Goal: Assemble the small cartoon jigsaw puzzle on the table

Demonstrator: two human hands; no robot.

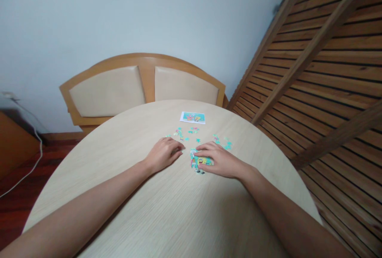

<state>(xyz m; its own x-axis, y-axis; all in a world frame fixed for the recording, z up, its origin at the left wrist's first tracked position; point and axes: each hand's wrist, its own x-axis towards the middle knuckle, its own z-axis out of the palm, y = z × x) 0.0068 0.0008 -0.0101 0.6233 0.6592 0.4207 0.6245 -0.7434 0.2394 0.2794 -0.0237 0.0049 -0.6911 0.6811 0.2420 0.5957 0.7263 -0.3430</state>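
Note:
A partly joined jigsaw puzzle with a yellow cartoon figure lies flat on the round table. My right hand rests over its right side, fingers spread and touching it, so part of the picture is hidden. Just left of the puzzle, my left hand is curled, thumb and fingertips close together around what looks like a small pale puzzle piece, mostly hidden. Beyond the hands lie several loose puzzle pieces, mostly teal with bits of pink.
A reference picture card lies toward the table's far side. More loose pieces sit at the right. Behind the table is a padded wooden headboard against the wall. A slatted wooden frame leans at the right; a white cable hangs left.

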